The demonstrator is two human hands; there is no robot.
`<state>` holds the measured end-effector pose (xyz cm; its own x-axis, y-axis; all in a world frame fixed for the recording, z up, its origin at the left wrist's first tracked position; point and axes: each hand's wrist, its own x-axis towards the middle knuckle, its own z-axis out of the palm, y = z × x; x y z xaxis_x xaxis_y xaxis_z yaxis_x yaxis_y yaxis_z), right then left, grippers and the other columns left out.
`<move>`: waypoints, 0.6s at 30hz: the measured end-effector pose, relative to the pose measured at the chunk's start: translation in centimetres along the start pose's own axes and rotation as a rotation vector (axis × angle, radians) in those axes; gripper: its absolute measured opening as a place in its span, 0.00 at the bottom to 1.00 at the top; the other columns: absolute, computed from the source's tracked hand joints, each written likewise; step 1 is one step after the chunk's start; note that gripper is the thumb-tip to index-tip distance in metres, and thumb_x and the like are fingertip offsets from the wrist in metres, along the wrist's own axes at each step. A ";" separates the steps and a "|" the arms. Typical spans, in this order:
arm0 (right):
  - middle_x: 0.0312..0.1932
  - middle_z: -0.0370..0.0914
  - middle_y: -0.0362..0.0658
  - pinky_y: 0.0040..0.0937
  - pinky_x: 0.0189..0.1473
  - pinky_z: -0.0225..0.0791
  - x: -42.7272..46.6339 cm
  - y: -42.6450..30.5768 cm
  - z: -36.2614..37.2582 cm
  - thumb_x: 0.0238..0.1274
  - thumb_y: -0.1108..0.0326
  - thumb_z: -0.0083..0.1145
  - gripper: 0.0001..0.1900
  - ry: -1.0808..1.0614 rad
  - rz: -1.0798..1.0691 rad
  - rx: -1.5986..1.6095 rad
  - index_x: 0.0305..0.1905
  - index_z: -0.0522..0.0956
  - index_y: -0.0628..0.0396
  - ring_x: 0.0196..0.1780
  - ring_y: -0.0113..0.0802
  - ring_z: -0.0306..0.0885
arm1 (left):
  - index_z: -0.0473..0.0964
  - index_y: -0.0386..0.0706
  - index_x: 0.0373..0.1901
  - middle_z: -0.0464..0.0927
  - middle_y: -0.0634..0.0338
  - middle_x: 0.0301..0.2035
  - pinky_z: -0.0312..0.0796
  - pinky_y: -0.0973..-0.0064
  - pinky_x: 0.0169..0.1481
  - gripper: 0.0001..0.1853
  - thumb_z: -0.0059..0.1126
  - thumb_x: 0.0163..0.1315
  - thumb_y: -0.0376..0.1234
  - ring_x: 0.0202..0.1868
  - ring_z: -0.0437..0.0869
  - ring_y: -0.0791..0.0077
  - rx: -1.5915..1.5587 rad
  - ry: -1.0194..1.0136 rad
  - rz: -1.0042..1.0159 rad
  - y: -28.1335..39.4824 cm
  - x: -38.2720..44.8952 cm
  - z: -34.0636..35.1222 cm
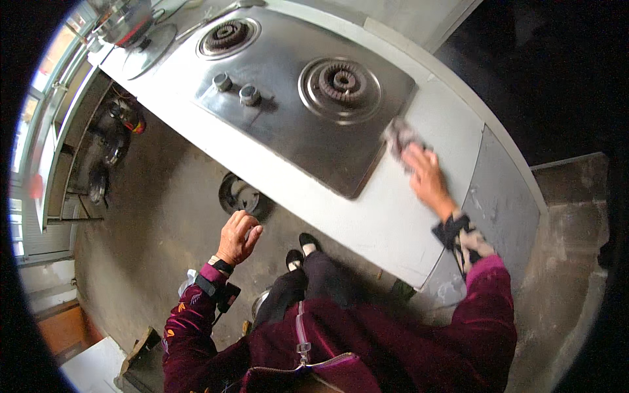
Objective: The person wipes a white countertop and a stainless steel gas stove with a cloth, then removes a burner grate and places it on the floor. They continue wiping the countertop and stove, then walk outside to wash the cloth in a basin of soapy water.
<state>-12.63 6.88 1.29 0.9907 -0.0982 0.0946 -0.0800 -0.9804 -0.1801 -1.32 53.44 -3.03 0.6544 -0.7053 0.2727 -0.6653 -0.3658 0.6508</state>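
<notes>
At the right edge of the stainless steel gas cooktop [295, 132], my right hand [428, 179] grips a crumpled cloth [400, 137] and presses it on the white countertop [383, 226]. Hand and cloth are slightly blurred. My left hand [238, 238] hangs in front of the counter over the floor, its fingers loosely curled with nothing visible in them. The cooktop has a right burner [342, 81] and a left burner [227, 35]. Two control knobs, one of them the front knob [250, 95], stand on its near side.
A glass pot lid [150, 51] and a pot [123, 24] stand at the counter's far left end. Under my left hand's far side, a round dark pan-like object [241, 196] lies on the floor. A grey panel [501, 211] adjoins the countertop at right.
</notes>
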 end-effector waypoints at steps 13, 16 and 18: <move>0.62 0.66 0.45 0.37 0.63 0.54 4.7 10.0 -0.8 0.40 0.85 0.43 0.31 0.188 0.231 0.011 0.55 0.72 0.48 0.64 0.43 0.61 | 0.69 0.39 0.28 0.70 0.54 0.28 0.68 0.66 0.36 0.06 0.55 0.58 0.30 0.32 0.73 0.57 0.175 0.143 0.011 -6.6 6.1 -6.5; 0.61 0.68 0.47 0.36 0.64 0.53 7.9 12.5 0.0 0.43 0.84 0.43 0.28 0.201 0.288 0.123 0.53 0.72 0.51 0.64 0.44 0.63 | 0.69 0.38 0.27 0.70 0.54 0.29 0.68 0.65 0.36 0.06 0.56 0.57 0.30 0.33 0.73 0.57 0.205 0.156 0.013 -9.3 7.7 -8.3; 0.60 0.68 0.47 0.36 0.65 0.53 10.5 14.0 0.5 0.45 0.83 0.43 0.27 0.215 0.350 0.170 0.54 0.72 0.52 0.65 0.45 0.62 | 0.69 0.38 0.27 0.70 0.53 0.29 0.69 0.65 0.38 0.07 0.57 0.56 0.30 0.34 0.74 0.57 0.241 0.188 0.030 -11.1 9.0 -9.5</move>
<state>-3.31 -7.77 -0.71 0.8601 -0.4704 0.1975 -0.3696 -0.8413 -0.3944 15.34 56.90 -1.05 0.6730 -0.6017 0.4302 -0.7369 -0.4953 0.4599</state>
